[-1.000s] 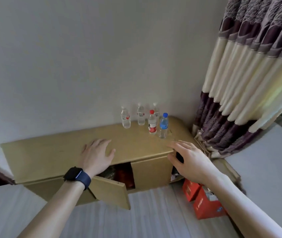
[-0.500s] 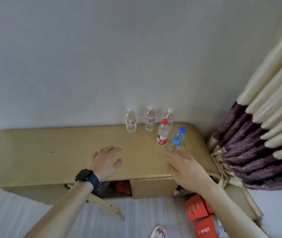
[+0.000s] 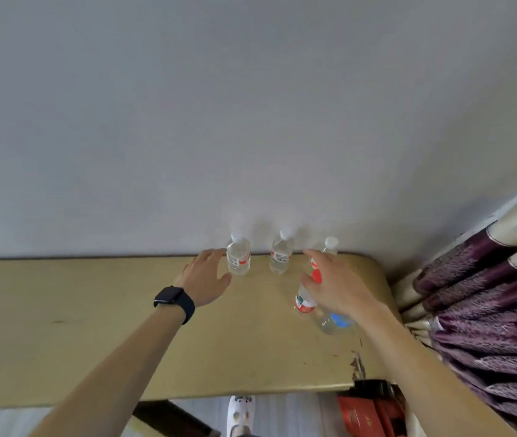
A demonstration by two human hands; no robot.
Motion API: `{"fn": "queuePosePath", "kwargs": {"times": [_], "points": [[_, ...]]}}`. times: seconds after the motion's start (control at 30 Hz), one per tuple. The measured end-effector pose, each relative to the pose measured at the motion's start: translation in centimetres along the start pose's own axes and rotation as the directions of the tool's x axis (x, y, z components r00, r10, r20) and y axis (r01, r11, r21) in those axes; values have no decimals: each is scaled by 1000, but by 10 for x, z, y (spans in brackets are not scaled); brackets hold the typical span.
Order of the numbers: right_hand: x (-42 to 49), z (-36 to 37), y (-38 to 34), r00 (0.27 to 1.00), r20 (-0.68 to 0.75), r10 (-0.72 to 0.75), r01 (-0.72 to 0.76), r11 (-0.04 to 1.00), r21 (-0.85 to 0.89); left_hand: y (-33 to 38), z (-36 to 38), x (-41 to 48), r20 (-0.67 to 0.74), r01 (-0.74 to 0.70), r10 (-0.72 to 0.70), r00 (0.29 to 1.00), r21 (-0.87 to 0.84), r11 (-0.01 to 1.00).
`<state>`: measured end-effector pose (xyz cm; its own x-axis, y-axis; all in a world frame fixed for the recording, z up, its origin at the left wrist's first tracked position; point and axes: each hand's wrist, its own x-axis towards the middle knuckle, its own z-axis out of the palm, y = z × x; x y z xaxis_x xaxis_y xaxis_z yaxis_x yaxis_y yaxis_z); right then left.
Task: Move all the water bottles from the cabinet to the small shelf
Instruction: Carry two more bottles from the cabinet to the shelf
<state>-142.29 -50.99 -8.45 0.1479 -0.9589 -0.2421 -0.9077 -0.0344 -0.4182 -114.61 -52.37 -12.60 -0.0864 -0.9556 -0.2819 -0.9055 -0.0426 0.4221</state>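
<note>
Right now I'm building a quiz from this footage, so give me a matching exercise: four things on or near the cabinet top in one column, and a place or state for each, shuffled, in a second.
Things
1. left hand
2. red-capped bottle
3. blue-labelled bottle
4. curtain

Places or states
A. partly hidden under the right wrist
B. hangs past the cabinet's right end
C. open beside the leftmost bottle by the wall
D. stands upright under the right hand's fingers

Pairs: 1-C, 2-D, 3-A, 4-B
</note>
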Motion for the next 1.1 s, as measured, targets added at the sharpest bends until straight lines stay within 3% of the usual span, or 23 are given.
{"fn": "queuePosePath", "kwargs": {"times": [0.37,0.57,0.77,1.1], "points": [[158,45,7,964,241,114,-90,990,-105,-10,23,133,177,-69,72,982,-23,997],[171,62,9,991,126,37,-9,976,-219,-13,30,135,-1,-96,96,995,23,995],[162,73,-9,993,120,1,38,947,-319,-18,28,134,22,-110,109,994,60,992],[27,75,4,1000,5,-29,29,993,114,-32,18,87,187,-239,220,957,90,967]]}}
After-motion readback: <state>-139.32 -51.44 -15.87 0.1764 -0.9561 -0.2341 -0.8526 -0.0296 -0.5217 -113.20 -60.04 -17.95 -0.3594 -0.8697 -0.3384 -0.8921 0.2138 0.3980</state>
